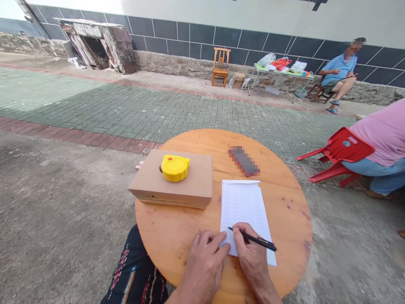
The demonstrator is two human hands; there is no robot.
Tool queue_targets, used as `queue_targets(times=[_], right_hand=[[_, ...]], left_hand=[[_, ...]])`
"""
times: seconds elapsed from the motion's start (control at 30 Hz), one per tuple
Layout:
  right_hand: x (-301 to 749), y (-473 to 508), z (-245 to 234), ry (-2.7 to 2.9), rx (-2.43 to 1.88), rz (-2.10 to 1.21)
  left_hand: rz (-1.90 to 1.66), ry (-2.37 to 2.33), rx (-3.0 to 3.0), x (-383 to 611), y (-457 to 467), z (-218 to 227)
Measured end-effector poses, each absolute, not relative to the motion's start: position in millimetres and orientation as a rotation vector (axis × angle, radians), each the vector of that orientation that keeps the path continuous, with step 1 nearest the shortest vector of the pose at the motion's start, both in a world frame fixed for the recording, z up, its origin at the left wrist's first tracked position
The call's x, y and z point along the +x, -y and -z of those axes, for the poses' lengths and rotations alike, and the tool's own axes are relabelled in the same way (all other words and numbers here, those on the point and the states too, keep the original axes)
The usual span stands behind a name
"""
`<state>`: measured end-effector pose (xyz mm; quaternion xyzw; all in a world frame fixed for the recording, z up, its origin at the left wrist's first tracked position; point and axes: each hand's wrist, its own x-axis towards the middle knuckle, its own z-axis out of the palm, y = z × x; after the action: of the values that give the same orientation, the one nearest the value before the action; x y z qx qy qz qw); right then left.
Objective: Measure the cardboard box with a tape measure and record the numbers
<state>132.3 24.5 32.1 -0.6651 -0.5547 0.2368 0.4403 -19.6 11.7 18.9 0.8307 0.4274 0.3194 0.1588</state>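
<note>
A black pen (261,241) is gripped in my right hand (251,253), its tip at the lower left part of a white sheet of paper (245,207). Rows of faint marks cover much of the sheet. My left hand (207,259) lies with its fingers apart, the fingertips on the paper's lower left edge and the rest over the wooden table. Up and to the left, a yellow tape measure (175,168) rests on a closed brown cardboard box (190,195). Beyond the sheet lies a phone-like thing (243,160) with red edges, blurred out.
The round wooden table (284,219) stands on concrete. To the right, a person in a pink shirt (386,131) sits on a red plastic chair (351,145). By the far wall are a wooden chair (220,67), a folding table (257,67) with bags, and another seated person (340,69).
</note>
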Motion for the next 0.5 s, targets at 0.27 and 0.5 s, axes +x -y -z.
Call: queue_targets(times=[0.27,0.5], right_hand=[[130.8,-25.6,-34.3,1.401,-1.64,-0.579],[136.5,-23.8,-31.2,1.251,-1.641,-0.575]], left_hand=[[-0.917,-1.23,2.372,-19.4,-11.9,-19.1],[-0.912,-1.224,2.399,-18.9,-12.4,-16.9]])
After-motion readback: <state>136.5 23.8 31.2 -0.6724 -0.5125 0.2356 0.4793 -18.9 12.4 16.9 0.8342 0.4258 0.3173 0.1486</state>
